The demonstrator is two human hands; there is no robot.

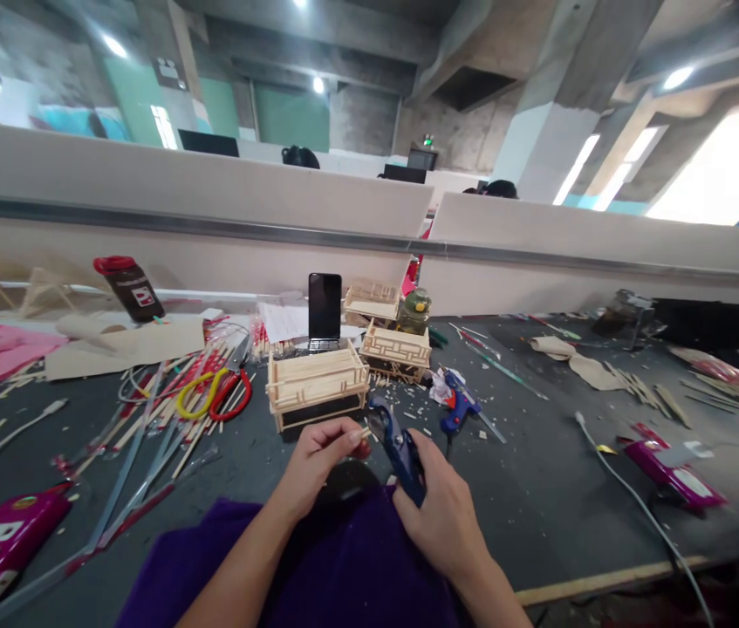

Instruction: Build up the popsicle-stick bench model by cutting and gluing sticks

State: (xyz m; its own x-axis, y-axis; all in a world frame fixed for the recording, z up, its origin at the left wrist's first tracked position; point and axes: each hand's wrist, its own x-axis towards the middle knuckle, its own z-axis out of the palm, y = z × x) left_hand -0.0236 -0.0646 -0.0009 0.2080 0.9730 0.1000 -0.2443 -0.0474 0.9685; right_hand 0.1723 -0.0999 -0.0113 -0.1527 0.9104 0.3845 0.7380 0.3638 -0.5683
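Observation:
My right hand (444,506) is wrapped round a dark blue hand cutter (401,449), whose head points up and to the left. Close by on its left, my left hand (326,458) is closed in a pinch on a short wooden stick (365,433). The stick's end lies beside the cutter's head; whether the blades touch it I cannot tell. Just beyond my hands stands a small wooden stick frame (317,384) with railings. Behind it to the right are two similar frames, a nearer one (396,351) and a farther one (371,301).
A blue glue gun (461,401) lies right of the frames, among wood scraps. A phone (325,307) stands upright behind them. To the left are scissors (225,397) on piled sticks and a magenta tool (12,545). Another magenta tool (673,469) and a white cable (637,501) lie right.

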